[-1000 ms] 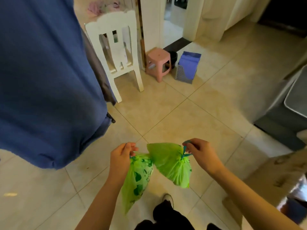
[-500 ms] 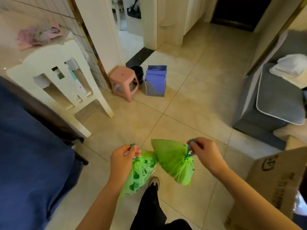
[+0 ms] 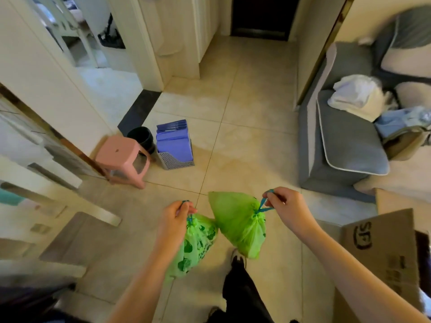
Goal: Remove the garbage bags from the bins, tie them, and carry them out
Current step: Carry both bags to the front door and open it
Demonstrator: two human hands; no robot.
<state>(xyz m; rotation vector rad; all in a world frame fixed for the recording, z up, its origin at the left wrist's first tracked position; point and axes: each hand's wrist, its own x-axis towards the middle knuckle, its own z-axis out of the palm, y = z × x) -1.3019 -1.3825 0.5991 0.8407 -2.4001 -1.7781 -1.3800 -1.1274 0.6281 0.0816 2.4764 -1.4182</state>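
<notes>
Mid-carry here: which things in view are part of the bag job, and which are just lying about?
Job: patterned green bag held by left hand; plain green bag held by right hand; black bin.
Lying about: pink stool, file rack, cardboard box, grey sofa.

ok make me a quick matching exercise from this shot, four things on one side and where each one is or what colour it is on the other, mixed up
Things:
1. patterned green bag
2. plain green bag
3. stool
4. cardboard box

Descriptions:
A. pink, beside the black bin
B. hangs from the right hand
C. low at the right edge, printed letters
D. hangs from the left hand

Pairs: 1-D, 2-B, 3-A, 4-C
</notes>
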